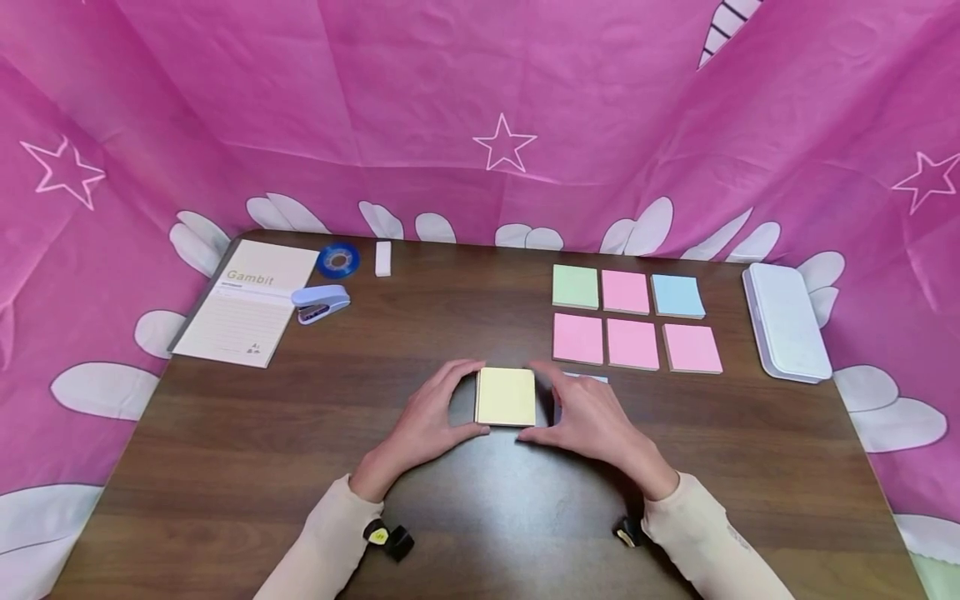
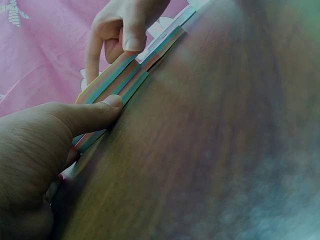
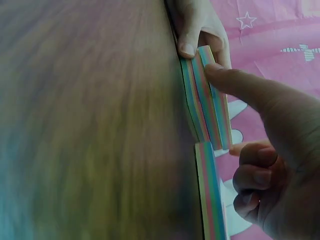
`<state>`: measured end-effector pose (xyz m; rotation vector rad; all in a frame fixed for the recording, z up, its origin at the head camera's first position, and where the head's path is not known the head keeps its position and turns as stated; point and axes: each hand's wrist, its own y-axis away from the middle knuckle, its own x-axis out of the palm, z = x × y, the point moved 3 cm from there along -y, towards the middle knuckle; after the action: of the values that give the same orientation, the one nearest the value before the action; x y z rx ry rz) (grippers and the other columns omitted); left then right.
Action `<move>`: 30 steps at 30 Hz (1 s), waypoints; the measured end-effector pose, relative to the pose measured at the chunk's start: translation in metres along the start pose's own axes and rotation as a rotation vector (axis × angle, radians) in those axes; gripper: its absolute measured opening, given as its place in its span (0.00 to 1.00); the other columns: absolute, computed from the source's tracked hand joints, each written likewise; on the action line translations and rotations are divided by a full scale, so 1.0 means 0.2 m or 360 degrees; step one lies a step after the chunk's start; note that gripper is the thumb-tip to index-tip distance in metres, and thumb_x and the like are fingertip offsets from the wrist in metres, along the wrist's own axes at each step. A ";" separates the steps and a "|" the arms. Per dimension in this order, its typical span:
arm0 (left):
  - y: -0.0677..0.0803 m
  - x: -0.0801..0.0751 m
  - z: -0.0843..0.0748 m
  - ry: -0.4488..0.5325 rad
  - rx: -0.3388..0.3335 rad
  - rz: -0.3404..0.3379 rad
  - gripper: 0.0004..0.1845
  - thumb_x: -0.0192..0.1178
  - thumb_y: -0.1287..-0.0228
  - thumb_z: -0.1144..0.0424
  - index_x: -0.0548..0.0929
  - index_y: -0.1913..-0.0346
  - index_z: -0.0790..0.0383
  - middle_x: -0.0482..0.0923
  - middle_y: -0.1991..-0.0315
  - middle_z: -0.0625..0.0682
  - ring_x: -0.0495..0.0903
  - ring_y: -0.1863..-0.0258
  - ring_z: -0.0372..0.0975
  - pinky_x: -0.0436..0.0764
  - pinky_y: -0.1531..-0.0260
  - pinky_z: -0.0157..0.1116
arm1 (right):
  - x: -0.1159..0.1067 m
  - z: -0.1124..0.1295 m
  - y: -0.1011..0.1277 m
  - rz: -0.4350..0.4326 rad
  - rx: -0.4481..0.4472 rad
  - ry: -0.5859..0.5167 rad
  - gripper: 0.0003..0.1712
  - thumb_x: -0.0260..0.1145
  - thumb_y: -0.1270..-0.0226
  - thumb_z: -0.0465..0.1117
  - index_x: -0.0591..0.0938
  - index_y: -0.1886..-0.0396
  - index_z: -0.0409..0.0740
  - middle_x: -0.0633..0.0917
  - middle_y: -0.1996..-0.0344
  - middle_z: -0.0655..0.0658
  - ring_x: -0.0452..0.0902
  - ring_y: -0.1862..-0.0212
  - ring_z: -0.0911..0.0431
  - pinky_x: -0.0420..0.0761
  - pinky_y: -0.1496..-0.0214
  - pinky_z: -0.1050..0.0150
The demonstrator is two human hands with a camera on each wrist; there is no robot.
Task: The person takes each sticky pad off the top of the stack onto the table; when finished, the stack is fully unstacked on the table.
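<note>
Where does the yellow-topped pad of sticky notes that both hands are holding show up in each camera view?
Head view: the sticky note pad lies at table centre, between both hands.
Left wrist view: its striped edge runs diagonally at upper left, above the left thumb.
Right wrist view: its striped edge stands upright at upper right.
Shared landmark: the brown table.

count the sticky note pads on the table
7. Six sit in a grid at the right: green pad, pink, blue, then three pink below. The yellow-topped pad is between both hands; more may be hidden.
</note>
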<state>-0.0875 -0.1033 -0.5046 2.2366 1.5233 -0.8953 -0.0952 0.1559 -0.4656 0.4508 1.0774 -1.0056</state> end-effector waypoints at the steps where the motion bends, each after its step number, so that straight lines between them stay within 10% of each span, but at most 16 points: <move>1: 0.00 0.00 0.00 0.0000 0.0000 0.0001 0.51 0.88 0.42 0.56 0.72 0.18 0.53 0.73 0.23 0.52 0.75 0.24 0.48 0.75 0.27 0.58 | 0.00 0.00 -0.01 0.0007 -0.0001 0.0011 0.58 0.92 0.54 0.64 0.80 0.26 0.44 0.73 0.80 0.58 0.65 0.79 0.63 0.68 0.76 0.63; 30: 0.00 0.00 -0.01 -0.0020 -0.0011 -0.0019 0.53 0.88 0.43 0.57 0.70 0.16 0.52 0.73 0.22 0.52 0.74 0.23 0.49 0.75 0.27 0.57 | -0.11 -0.12 0.14 -0.0044 0.0113 -0.0132 0.51 0.91 0.49 0.56 0.80 0.26 0.48 0.75 0.74 0.53 0.64 0.71 0.61 0.65 0.67 0.63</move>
<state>-0.0864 -0.1023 -0.5038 2.2152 1.5336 -0.9046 -0.0871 0.1981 -0.4608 0.4490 0.9782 -1.0808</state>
